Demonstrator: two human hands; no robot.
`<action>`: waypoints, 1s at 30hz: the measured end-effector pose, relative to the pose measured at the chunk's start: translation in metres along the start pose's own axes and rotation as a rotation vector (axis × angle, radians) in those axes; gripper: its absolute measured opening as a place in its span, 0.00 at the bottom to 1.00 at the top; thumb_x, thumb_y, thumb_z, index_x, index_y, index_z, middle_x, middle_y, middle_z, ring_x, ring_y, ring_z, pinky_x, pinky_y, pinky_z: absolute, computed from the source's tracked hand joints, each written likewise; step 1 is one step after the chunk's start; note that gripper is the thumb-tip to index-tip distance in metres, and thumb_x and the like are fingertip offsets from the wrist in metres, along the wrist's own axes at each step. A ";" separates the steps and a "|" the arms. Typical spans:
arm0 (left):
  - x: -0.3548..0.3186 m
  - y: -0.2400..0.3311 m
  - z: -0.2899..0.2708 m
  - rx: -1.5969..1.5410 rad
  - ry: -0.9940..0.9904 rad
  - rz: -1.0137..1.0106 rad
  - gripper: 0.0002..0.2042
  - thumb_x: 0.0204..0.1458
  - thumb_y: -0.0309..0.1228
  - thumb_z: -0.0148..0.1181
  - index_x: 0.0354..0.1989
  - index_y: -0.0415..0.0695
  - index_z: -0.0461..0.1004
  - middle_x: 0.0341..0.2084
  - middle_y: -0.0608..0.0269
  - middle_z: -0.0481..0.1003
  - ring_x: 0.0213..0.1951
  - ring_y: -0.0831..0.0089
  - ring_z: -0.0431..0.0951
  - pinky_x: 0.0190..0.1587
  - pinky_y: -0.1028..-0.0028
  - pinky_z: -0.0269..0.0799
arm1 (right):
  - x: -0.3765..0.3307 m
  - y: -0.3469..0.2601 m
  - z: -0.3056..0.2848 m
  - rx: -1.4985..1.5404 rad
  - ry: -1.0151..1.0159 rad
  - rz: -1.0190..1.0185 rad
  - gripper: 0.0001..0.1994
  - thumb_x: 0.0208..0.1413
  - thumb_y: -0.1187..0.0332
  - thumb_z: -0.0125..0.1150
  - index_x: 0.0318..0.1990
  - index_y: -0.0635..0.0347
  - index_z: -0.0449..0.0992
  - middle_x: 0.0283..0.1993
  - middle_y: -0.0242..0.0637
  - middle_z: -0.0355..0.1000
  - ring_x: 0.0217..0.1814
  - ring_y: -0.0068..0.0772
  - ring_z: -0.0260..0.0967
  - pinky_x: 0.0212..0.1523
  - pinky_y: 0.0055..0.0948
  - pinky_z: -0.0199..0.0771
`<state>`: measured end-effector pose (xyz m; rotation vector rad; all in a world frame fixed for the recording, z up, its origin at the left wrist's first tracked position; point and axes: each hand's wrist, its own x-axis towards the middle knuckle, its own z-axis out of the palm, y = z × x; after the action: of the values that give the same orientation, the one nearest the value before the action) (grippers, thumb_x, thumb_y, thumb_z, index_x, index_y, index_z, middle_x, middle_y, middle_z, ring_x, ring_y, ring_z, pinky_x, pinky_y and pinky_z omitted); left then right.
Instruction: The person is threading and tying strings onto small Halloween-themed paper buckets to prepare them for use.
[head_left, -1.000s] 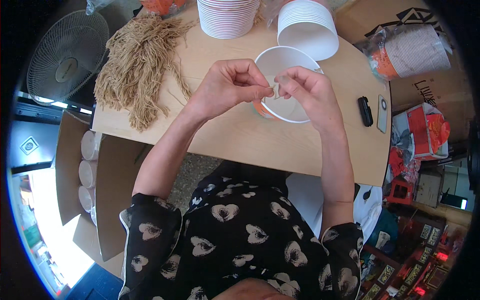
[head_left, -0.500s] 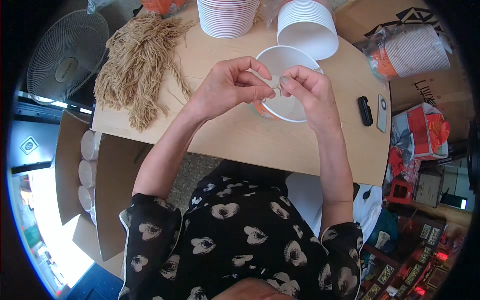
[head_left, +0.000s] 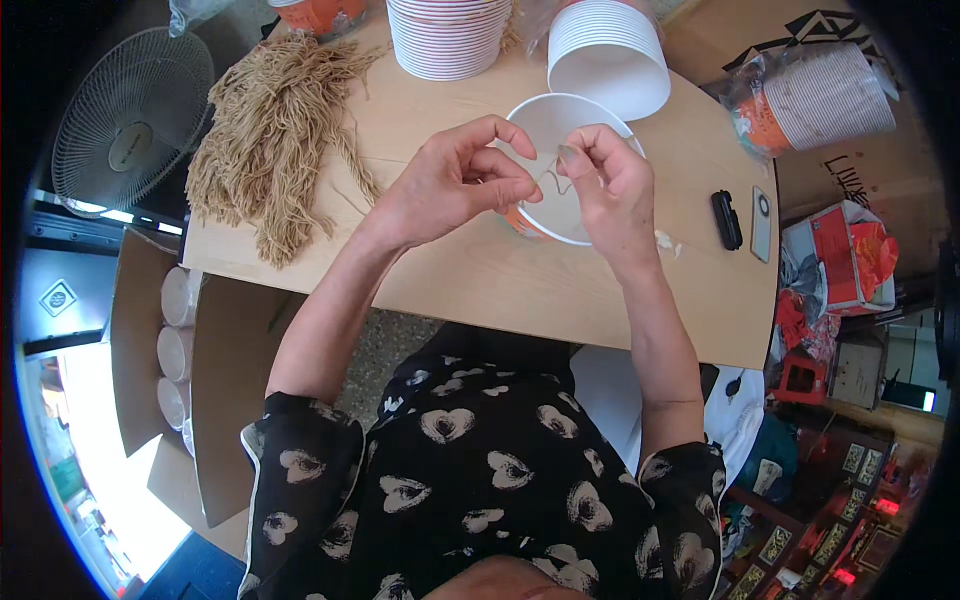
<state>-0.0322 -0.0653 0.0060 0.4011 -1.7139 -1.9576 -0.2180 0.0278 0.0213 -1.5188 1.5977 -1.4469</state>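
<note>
Both my hands are raised over a white paper bucket [head_left: 570, 112] with orange on its outside. A short, thin tan string [head_left: 557, 188] bends in a small loop between my fingertips. My left hand [head_left: 468, 182] pinches one end by the thumb, its index finger curved away above. My right hand [head_left: 612, 185] grips the string between thumb and bent index finger. Left of my hands lies a large heap of tan yarn strands [head_left: 262, 145], the same colour as the string.
A tall stack of white buckets [head_left: 448, 40] and a tipped stack [head_left: 610, 65] stand at the back. Bagged buckets [head_left: 825, 105] lie on the right. A black case [head_left: 727, 220] and a phone [head_left: 761, 225] lie near the right edge; small white scraps [head_left: 668, 243] are nearby.
My right hand has shifted slightly left, and the string now shows as a wider loop between my fingers. White scraps now show beside my right wrist.
</note>
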 end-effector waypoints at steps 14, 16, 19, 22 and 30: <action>0.009 0.014 0.006 0.064 0.010 -0.126 0.13 0.60 0.31 0.63 0.51 0.40 0.78 0.29 0.70 0.79 0.28 0.86 0.74 0.31 0.84 0.68 | 0.000 -0.013 -0.043 -0.037 -0.276 0.035 0.06 0.62 0.72 0.61 0.38 0.67 0.79 0.30 0.26 0.75 0.32 0.12 0.67 0.34 0.18 0.69; 0.011 0.014 0.006 0.132 0.058 -0.132 0.11 0.59 0.33 0.65 0.45 0.40 0.81 0.27 0.71 0.79 0.26 0.87 0.73 0.30 0.84 0.68 | -0.001 -0.016 -0.041 -0.029 -0.263 0.015 0.06 0.62 0.73 0.60 0.38 0.67 0.79 0.30 0.26 0.75 0.32 0.12 0.68 0.34 0.18 0.70; 0.009 0.016 0.012 0.173 0.036 -0.090 0.11 0.57 0.34 0.66 0.41 0.39 0.82 0.25 0.71 0.78 0.25 0.87 0.73 0.29 0.84 0.68 | -0.003 -0.019 -0.038 -0.034 -0.229 -0.024 0.05 0.61 0.73 0.60 0.37 0.67 0.79 0.30 0.26 0.75 0.32 0.13 0.68 0.34 0.19 0.70; 0.006 0.017 0.013 0.208 0.017 -0.057 0.10 0.57 0.34 0.67 0.40 0.39 0.82 0.25 0.71 0.78 0.25 0.88 0.73 0.28 0.85 0.68 | -0.008 -0.024 -0.035 -0.054 -0.157 -0.061 0.05 0.61 0.74 0.60 0.37 0.68 0.78 0.29 0.27 0.75 0.32 0.13 0.68 0.34 0.19 0.70; -0.006 0.009 0.015 0.501 0.054 0.055 0.04 0.56 0.26 0.64 0.35 0.38 0.78 0.32 0.66 0.79 0.29 0.84 0.77 0.30 0.83 0.73 | -0.023 -0.012 -0.056 -0.146 0.052 -0.080 0.05 0.61 0.75 0.59 0.36 0.68 0.77 0.28 0.27 0.74 0.30 0.12 0.66 0.31 0.17 0.67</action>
<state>-0.0335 -0.0504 0.0167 0.5659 -2.1464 -1.4466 -0.2578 0.0706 0.0424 -1.6558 1.7247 -1.4505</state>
